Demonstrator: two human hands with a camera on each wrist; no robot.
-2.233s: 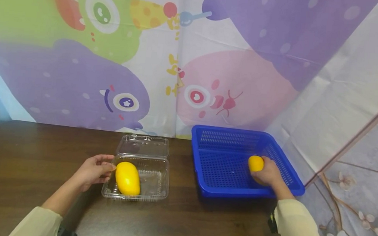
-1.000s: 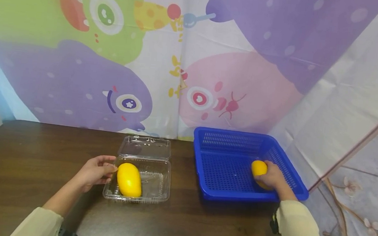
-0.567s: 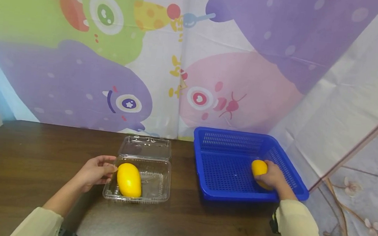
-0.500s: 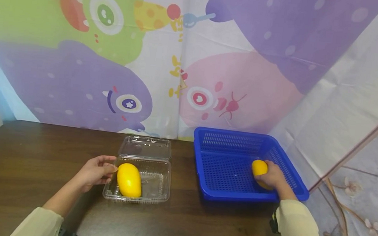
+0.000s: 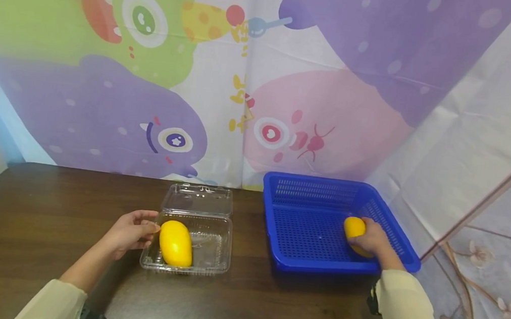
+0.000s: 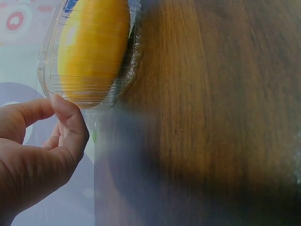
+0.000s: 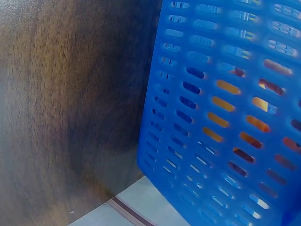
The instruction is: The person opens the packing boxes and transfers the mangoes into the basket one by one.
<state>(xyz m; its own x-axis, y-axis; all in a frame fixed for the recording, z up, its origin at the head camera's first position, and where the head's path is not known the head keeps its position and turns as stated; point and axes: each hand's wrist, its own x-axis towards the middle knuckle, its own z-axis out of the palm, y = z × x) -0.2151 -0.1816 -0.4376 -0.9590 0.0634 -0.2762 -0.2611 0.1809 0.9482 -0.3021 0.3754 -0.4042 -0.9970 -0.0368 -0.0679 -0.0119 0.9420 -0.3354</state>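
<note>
At the left, a yellow mango [image 5: 176, 244] lies in the left half of an open clear plastic clamshell box [image 5: 213, 242]. My left hand [image 5: 129, 233] pinches that box's left rim between thumb and forefinger, as the left wrist view also shows at the box edge [image 6: 46, 77]. Inside the blue plastic basket [image 5: 272, 232] on the right, my right hand [image 5: 373, 239] grips a second yellow mango [image 5: 354, 228] near the right wall. From the right wrist, only orange-yellow patches show through the slotted basket wall [image 7: 178, 101]; the hand is mostly hidden behind it.
Box and basket stand apart on a dark wooden table [image 5: 243, 300]. The box's hinged lid [image 5: 198, 200] lies folded back toward the cartoon-printed backdrop [image 5: 320, 99]. A floral panel [image 5: 503, 252] rises close along the basket's right side.
The head view has shifted slightly, moving everything a little rightward in the picture. Both hands keep their holds, and the mango in the right hand sits in nearly the same spot.
</note>
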